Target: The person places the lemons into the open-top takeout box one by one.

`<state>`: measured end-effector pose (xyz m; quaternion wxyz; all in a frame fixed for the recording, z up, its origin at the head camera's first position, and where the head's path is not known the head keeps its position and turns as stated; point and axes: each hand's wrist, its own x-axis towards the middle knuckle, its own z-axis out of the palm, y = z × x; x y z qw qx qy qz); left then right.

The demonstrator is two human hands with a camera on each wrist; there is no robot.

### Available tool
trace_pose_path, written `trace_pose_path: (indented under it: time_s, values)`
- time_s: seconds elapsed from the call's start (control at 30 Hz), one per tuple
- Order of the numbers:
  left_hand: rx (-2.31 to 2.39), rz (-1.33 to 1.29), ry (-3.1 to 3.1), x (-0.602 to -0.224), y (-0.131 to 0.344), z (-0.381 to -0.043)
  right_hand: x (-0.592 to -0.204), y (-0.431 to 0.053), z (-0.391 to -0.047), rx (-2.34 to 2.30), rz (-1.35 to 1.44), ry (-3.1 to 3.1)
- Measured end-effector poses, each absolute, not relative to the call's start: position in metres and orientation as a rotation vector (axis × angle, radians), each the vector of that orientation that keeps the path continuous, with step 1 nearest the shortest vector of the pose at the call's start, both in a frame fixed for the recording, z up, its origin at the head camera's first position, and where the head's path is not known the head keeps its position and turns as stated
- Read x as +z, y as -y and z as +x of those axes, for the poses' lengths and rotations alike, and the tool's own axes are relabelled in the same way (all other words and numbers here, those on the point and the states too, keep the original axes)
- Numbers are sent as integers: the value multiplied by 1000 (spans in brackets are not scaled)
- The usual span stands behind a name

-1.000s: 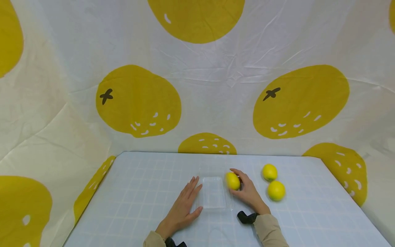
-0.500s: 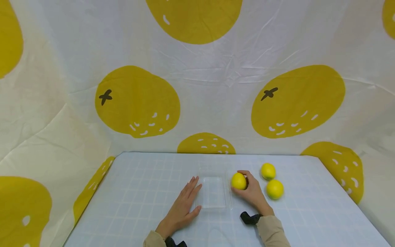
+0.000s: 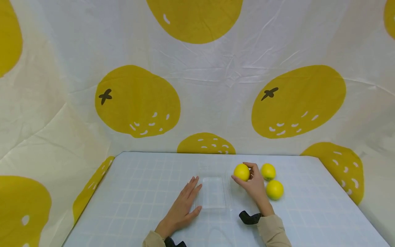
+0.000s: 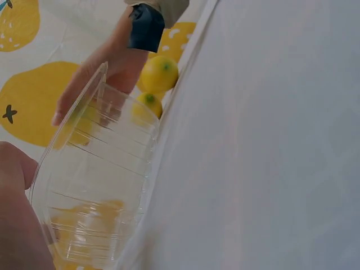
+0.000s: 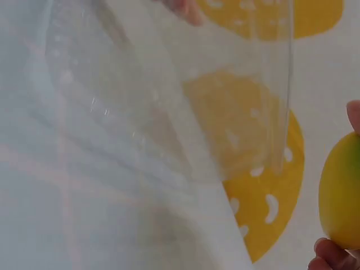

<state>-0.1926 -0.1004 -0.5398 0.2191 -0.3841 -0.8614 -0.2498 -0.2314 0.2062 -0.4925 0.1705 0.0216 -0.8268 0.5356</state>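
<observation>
The right hand (image 3: 254, 187) pinches a yellow fruit (image 3: 241, 172), the thumb on its near side and the fingers curled over its far side, spread about as wide as the fruit is thick. The fruit is rounded and smooth-skinned, with a soft sheen; the right wrist view shows a more oval outline and a greenish tinge on the upper part. It sits at the fingertips, ahead of the palm and on its left, to the right of a clear container (image 3: 213, 193) and apart from it.

That container is thin, glossy transparent plastic, a rectangular tray with rounded corners, a flared rim and ribbed walls, its ridges catching light in the left wrist view. Along its left side lies the left hand (image 3: 182, 209), fingers straight and thumb spread away, gripping nothing; whether it presses on the rim is hard to tell.

Just right of the right hand, two more yellow fruits (image 3: 274, 190) rest close together, one behind the other; a green spot marks an end of each in the left wrist view. Under everything is a pale blue cloth (image 3: 139, 199) with a white grid. Beyond it hangs a creased, slightly shiny white curtain (image 3: 216, 103) printed with big mustard-yellow fruit shapes, dark crosses and white flecks.
</observation>
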Motion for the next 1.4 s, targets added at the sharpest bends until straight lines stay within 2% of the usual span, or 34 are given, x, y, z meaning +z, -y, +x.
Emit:
trace_pose_path:
  time_s: [0.33, 0.67, 0.97, 1.4]
  values:
    - [-705, -1084, 2364, -538, 100, -192, -465, -165, -222, 1724, 105, 2390]
    - [-697, -1101, 2379, -534, 98, -191, -472, -131, -218, 1844, 168, 2423]
    - [-700, -1114, 2346, -533, 98, -192, -476, -113, -221, 1473, 288, 2555]
    - [-737, -1092, 2404, -535, 98, -191, -487, -102, -225, 1325, 296, 2717]
